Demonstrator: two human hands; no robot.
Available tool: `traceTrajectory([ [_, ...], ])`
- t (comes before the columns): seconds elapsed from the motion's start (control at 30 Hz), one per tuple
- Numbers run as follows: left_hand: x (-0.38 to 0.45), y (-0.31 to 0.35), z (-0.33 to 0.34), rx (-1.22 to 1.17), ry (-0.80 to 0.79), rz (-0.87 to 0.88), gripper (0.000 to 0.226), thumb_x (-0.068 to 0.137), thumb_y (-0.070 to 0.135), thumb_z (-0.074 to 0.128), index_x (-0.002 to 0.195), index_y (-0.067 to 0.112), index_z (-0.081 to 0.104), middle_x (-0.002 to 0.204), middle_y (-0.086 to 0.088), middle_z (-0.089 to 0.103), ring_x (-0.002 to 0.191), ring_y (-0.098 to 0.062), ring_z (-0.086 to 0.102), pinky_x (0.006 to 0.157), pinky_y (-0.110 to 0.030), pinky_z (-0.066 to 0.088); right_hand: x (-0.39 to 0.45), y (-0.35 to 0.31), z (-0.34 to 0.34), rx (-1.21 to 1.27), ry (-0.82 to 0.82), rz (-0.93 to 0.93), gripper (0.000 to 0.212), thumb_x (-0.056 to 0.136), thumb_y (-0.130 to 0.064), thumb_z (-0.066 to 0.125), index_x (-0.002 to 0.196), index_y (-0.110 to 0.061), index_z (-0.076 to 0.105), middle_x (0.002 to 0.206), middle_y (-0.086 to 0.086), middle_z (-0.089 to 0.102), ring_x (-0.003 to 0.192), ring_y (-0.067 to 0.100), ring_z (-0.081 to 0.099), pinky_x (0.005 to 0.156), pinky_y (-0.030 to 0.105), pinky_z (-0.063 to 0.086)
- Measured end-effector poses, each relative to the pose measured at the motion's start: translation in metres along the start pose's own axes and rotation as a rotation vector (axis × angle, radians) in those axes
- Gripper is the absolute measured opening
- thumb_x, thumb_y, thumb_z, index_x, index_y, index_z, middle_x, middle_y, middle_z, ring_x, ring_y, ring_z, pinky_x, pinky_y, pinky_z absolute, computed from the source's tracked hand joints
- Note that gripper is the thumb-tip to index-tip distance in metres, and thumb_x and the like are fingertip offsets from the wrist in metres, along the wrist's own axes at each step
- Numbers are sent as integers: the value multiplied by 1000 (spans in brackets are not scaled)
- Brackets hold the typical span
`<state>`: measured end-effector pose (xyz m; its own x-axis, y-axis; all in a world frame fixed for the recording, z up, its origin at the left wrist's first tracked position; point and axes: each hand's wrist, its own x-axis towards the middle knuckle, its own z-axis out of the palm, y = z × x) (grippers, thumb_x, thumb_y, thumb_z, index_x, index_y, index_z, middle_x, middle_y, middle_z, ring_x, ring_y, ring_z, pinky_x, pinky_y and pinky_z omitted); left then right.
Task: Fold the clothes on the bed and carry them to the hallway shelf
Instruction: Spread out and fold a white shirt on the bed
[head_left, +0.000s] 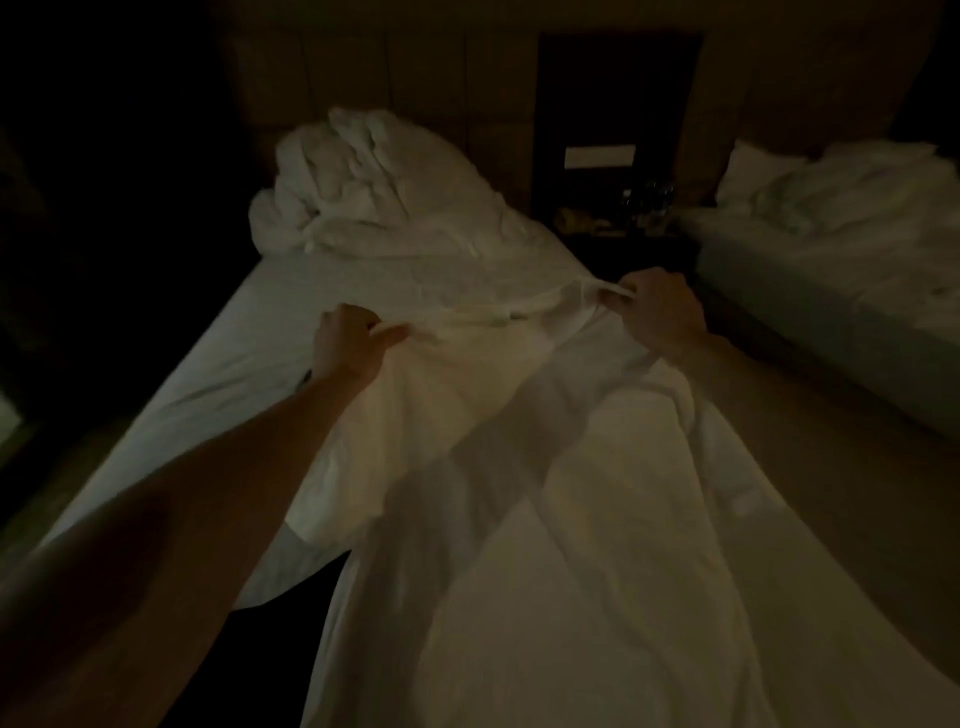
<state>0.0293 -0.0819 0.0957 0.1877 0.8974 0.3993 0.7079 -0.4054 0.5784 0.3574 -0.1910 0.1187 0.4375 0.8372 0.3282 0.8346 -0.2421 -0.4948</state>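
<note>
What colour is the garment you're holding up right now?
Plain white, no visible pattern; the garment shows in the dim head view.

A dim hotel-style bedroom: two white-sheeted single beds (171, 364) (831, 280), a crumpled white duvet (363, 182), a dark bedside stand (618, 156) between them, against a brown panelled headboard wall (415, 67).

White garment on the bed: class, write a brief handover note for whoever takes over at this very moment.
Left hand: pinches one top corner of the white cloth garment.
Right hand: grips the other top corner.
Garment: held spread over the white-sheeted bed, its lower part hanging toward the camera.
Crumpled white duvet: heaped at the bed's far end.
Done: garment picked up and opened out.
Left: fold it, then carry it to the hallway shelf, which is out of view.
</note>
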Motion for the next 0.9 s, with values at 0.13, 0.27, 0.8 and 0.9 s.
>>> traceTrajectory([
  [0.13, 13, -68, 110, 96, -101, -59, 52, 83, 32, 72, 50, 13, 37, 56, -19, 49, 61, -36, 57, 52, -34, 22, 25, 57, 120, -46, -126, 100, 42, 90, -55, 57, 73, -17, 60, 79, 7, 60, 78, 27, 58, 66, 34, 45],
  [0.27, 11, -115, 178, 109, -160, -121, 34, 84, 27, 69, 59, 8, 55, 67, -19, 61, 64, -34, 58, 50, -32, 23, 29, 97, 207, -113, -182, 113, 39, 94, -51, 54, 77, -15, 60, 80, 5, 59, 81, 26, 58, 64, 30, 36],
  [0.8, -54, -174, 116, 210, -511, -490, 31, 91, 10, 60, 119, -3, 60, 124, -25, 59, 114, -38, 56, 96, -40, 45, -28, 129, 187, -224, -490, 333, 67, 86, -54, 43, 143, -22, 33, 143, 10, 44, 129, 32, 42, 104, 51, 34],
  [0.9, -79, -149, 91, 62, -636, -590, 29, 94, 20, 61, 112, -3, 64, 118, -19, 61, 105, -31, 58, 90, -36, 46, -52, 141, 160, -206, -584, 386, 69, 86, -57, 50, 140, -15, 43, 137, 14, 51, 123, 35, 49, 102, 46, 41],
])
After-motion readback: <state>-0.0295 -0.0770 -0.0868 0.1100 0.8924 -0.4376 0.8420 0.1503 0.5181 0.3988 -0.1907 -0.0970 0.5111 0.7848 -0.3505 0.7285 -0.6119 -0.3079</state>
